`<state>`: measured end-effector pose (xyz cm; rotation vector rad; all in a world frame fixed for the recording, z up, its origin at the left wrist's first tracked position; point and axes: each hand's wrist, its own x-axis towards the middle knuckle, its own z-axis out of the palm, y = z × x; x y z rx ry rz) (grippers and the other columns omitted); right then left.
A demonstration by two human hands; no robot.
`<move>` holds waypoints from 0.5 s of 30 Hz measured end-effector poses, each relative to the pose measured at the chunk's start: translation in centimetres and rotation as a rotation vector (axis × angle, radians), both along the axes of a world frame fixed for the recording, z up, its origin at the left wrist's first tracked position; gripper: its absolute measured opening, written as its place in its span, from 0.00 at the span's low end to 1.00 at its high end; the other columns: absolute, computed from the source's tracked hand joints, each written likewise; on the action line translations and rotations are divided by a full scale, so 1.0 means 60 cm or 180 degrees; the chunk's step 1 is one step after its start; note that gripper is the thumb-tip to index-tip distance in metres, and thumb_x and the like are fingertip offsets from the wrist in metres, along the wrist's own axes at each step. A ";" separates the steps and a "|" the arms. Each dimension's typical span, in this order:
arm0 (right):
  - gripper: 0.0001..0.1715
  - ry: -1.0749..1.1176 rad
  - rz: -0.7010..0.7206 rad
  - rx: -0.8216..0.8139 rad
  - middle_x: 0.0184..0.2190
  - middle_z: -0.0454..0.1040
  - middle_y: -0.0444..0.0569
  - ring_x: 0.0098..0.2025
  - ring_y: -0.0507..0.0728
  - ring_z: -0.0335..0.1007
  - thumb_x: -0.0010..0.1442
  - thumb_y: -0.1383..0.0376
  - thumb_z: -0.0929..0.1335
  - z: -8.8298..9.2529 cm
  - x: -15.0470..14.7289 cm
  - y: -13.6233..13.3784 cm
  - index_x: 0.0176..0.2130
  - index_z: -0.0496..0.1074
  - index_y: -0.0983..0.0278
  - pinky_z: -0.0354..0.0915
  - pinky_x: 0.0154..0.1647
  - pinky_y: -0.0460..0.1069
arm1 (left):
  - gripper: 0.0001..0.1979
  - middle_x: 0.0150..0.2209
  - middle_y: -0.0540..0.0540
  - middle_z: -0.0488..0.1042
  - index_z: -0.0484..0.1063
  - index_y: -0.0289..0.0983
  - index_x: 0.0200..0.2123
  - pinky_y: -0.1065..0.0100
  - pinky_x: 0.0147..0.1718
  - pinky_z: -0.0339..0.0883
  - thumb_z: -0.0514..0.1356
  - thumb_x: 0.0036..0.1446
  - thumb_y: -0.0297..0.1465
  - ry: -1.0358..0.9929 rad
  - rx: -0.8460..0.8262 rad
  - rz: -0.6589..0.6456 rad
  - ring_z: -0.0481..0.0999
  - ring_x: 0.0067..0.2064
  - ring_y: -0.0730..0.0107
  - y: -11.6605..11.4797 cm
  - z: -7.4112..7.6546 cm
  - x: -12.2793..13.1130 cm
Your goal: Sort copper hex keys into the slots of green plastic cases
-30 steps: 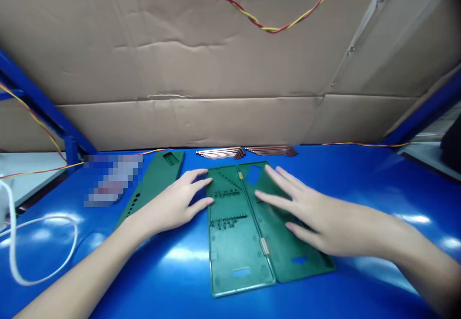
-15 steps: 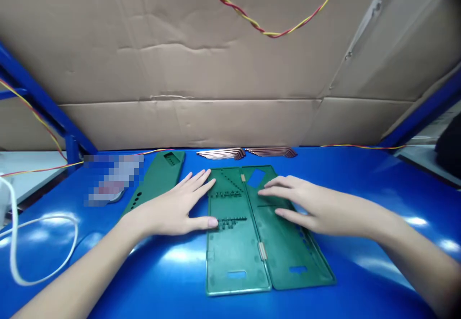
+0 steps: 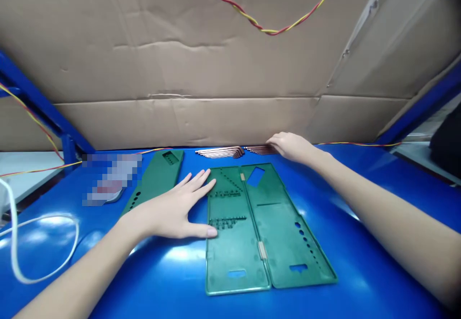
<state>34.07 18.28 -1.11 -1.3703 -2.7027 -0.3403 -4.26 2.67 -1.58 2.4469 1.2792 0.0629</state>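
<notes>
A green plastic case (image 3: 230, 249) lies unfolded on the blue table, its two halves joined by hinges. My left hand (image 3: 183, 206) is spread flat, with thumb and fingertips touching the left edge of that case. At the back of the table, my right hand (image 3: 288, 146) has its fingers bunched over the bent ends of the right-hand row of hex keys (image 3: 257, 150); the fingertips are partly hidden. Beside it on the left is a second row of copper-coloured hex keys (image 3: 218, 152).
Another green case (image 3: 162, 172), closed, lies left of my left hand. Further left are a pixelated flat item (image 3: 113, 179) and a white cable (image 3: 75, 232). A cardboard wall (image 3: 201, 69) closes off the back, with a twisted red-yellow wire (image 3: 270, 31) hanging before it.
My right hand has left the right half of the open case and moved up and back to the right-hand hex keys. My left hand has stayed in place.
</notes>
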 end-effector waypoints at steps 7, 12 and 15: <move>0.25 0.0493 0.0115 0.0103 0.47 0.75 0.61 0.49 0.63 0.70 0.73 0.61 0.57 -0.042 0.016 0.005 0.51 0.77 0.68 0.65 0.55 0.57 | 0.54 0.74 0.49 0.30 0.40 0.52 0.74 0.36 0.67 0.43 0.63 0.54 0.62 0.0109 -0.0132 0.0018 0.33 0.73 0.38 -0.002 0.005 0.003; 0.23 0.0852 0.0145 -0.0013 0.46 0.74 0.60 0.50 0.63 0.68 0.72 0.58 0.58 -0.058 0.024 0.018 0.48 0.75 0.67 0.63 0.57 0.57 | 0.53 0.74 0.49 0.33 0.43 0.53 0.74 0.37 0.68 0.45 0.66 0.53 0.60 -0.0067 -0.0054 -0.0023 0.36 0.73 0.38 0.000 0.000 -0.002; 0.20 0.0843 -0.0024 -0.0035 0.46 0.74 0.60 0.50 0.63 0.68 0.72 0.58 0.59 -0.065 0.026 0.027 0.46 0.74 0.66 0.63 0.55 0.57 | 0.53 0.74 0.49 0.33 0.43 0.53 0.74 0.38 0.68 0.45 0.66 0.54 0.60 -0.0063 -0.0064 -0.0019 0.36 0.73 0.38 0.000 -0.001 -0.002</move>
